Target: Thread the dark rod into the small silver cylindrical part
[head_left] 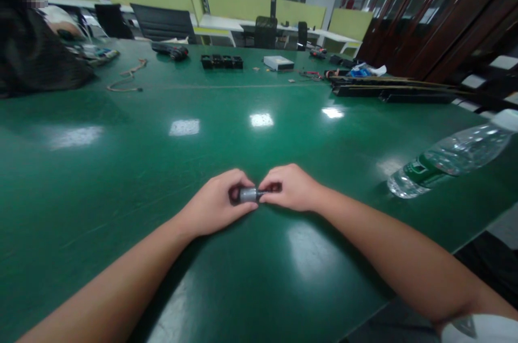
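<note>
Near the middle of the green table (226,143), my left hand (220,200) is wrapped round a small grey cylinder (248,194) with dark ends, lying sideways between fingers and thumb. My right hand (291,187) pinches a thin dark part (264,192) at the cylinder's right end. The fingertips of both hands almost meet there. What exactly the cylinder is cannot be made out.
A clear plastic bottle (453,157) stands tilted-looking at the right. Along the far side are a black tool (170,50), a black slotted block (222,62), a white box (278,63), a cord (127,77) and dark strips (364,88). A person sits at the far left.
</note>
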`<state>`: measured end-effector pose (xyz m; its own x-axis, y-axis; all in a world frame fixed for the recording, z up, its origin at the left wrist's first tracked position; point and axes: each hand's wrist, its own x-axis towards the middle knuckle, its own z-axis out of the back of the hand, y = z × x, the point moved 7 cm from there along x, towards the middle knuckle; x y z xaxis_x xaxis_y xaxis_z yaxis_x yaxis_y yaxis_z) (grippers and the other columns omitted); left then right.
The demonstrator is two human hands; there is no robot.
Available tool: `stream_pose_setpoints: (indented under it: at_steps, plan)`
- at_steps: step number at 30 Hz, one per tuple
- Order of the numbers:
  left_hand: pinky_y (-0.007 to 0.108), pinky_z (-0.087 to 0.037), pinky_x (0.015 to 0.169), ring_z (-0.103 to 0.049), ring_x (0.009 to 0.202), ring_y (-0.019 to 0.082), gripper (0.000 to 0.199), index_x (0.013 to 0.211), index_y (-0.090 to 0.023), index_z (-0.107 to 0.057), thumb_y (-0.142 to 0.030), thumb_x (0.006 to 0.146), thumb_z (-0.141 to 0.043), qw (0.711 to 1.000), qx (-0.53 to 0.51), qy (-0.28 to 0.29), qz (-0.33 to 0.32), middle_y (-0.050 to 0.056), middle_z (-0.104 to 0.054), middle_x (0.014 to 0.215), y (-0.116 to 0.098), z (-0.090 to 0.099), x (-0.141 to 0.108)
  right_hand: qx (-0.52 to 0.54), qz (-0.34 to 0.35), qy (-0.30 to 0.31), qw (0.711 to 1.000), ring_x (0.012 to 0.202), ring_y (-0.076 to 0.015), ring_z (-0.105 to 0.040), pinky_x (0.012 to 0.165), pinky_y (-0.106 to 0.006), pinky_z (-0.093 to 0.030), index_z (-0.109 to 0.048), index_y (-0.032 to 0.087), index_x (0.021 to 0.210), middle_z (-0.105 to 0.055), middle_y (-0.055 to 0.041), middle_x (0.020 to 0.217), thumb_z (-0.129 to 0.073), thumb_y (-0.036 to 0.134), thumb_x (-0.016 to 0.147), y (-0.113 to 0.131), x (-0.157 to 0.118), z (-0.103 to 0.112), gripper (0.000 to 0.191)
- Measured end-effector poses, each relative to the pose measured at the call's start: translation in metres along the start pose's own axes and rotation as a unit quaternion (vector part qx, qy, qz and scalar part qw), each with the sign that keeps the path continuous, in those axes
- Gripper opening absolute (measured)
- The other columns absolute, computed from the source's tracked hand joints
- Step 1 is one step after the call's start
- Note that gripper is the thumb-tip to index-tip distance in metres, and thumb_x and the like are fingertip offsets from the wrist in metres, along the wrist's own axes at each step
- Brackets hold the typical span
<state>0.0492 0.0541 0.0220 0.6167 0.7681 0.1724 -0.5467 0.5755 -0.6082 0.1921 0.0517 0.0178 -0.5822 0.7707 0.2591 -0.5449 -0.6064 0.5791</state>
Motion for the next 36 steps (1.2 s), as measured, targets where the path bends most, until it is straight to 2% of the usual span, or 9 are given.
stream_pose_setpoints:
  at_steps: [6, 12, 17, 25, 31, 36]
  plan:
    - [0.026, -0.043, 0.063, -0.057, 0.068, 0.016, 0.023, 0.092, -0.019, -0.067, -0.042, 0.086, -0.065, 1.0, -0.018, 0.008, 0.014, 0.0, -0.062, 0.077, 0.0, -0.001, 0.001, -0.031, 0.036, -0.004, 0.999, 0.08, -0.0152, -0.064, 0.073, -0.025, -0.046, -0.077, 0.015, 0.094, -0.074, -0.0058, 0.087, -0.071, 0.024, 0.084, 0.006, -0.001, 0.001, 0.015]
    - [0.025, -0.042, 0.061, -0.057, 0.067, 0.015, 0.023, 0.092, -0.019, -0.068, -0.039, 0.082, -0.07, 0.999, -0.02, 0.003, 0.029, -0.001, -0.063, 0.076, 0.003, -0.001, 0.0, 0.001, 0.013, -0.016, 1.0, 0.074, -0.0124, -0.063, 0.07, -0.022, -0.047, -0.075, 0.016, 0.099, -0.072, -0.0032, 0.086, -0.073, 0.018, 0.077, 0.003, -0.004, 0.002, 0.022]
    - [0.025, -0.042, 0.061, -0.057, 0.067, 0.015, 0.023, 0.088, -0.018, -0.067, -0.038, 0.079, -0.073, 1.0, -0.014, -0.008, 0.024, -0.001, -0.062, 0.075, 0.003, 0.001, 0.0, 0.007, 0.026, -0.021, 0.999, 0.073, -0.0124, -0.061, 0.068, -0.022, -0.046, -0.075, 0.015, 0.093, -0.07, -0.0032, 0.083, -0.071, 0.018, 0.079, 0.005, -0.003, 0.001, 0.015]
    - [0.025, -0.042, 0.063, -0.057, 0.068, 0.015, 0.022, 0.086, -0.018, -0.065, -0.038, 0.08, -0.073, 1.0, -0.004, -0.01, -0.001, -0.001, -0.061, 0.077, 0.001, 0.002, 0.001, 0.073, 0.006, -0.064, 0.995, 0.069, -0.0119, -0.061, 0.066, -0.022, -0.046, -0.074, 0.016, 0.082, -0.071, -0.0023, 0.079, -0.074, 0.017, 0.073, -0.004, 0.0, -0.005, 0.01]
    - [0.026, -0.041, 0.063, -0.057, 0.069, 0.015, 0.02, 0.085, -0.018, -0.064, -0.036, 0.08, -0.072, 1.0, 0.015, -0.017, -0.01, -0.001, -0.06, 0.078, 0.0, 0.003, 0.001, 0.066, 0.022, -0.048, 0.996, 0.067, -0.0115, -0.06, 0.063, -0.022, -0.045, -0.073, 0.015, 0.083, -0.069, -0.0023, 0.077, -0.072, 0.016, 0.074, -0.002, 0.002, -0.004, 0.009]
    - [0.026, -0.042, 0.064, -0.057, 0.071, 0.015, 0.02, 0.086, -0.018, -0.064, -0.036, 0.08, -0.072, 1.0, 0.015, -0.017, -0.008, -0.001, -0.061, 0.079, 0.0, 0.003, 0.0, 0.019, 0.071, -0.022, 0.997, 0.075, -0.0142, -0.062, 0.071, -0.024, -0.048, -0.072, 0.016, 0.091, -0.07, -0.0034, 0.083, -0.071, 0.016, 0.076, 0.005, -0.002, -0.001, 0.015]
